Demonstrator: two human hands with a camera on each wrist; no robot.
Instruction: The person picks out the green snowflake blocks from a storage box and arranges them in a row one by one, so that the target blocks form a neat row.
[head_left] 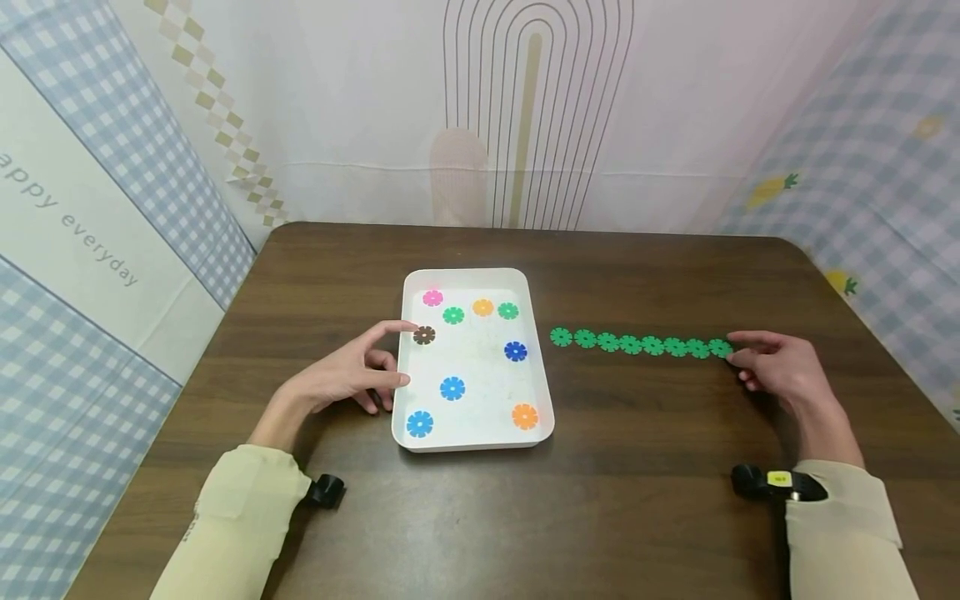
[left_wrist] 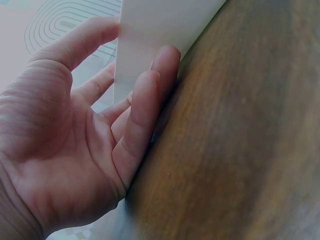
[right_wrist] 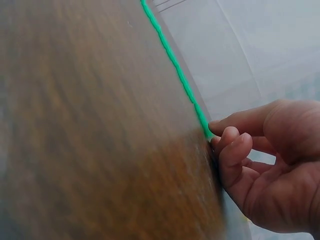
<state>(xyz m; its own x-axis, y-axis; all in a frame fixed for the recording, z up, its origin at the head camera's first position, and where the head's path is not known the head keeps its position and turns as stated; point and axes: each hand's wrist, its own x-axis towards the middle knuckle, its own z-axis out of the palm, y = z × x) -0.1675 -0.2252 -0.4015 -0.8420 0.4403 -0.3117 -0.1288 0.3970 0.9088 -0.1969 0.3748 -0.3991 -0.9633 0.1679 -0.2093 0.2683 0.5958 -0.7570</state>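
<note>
A row of green flower-shaped interlocking discs [head_left: 630,344], joined edge to edge, lies on the table. My right hand [head_left: 780,365] pinches its right end between thumb and index finger; in the right wrist view the strip [right_wrist: 175,62] shows edge-on. My left hand [head_left: 341,372] holds the left side of a white tray [head_left: 480,367], thumb and index fingertip at the rim, other fingers against the outer wall [left_wrist: 150,30]. Close to the left index fingertip lies a brown disc [head_left: 424,335] inside the tray.
Loose discs lie spread in the tray: pink [head_left: 432,297], two green, yellow-orange [head_left: 483,307], dark blue [head_left: 515,351], two light blue and orange [head_left: 525,417]. The brown wooden table [head_left: 637,500] ends at patterned cloth behind and at the sides.
</note>
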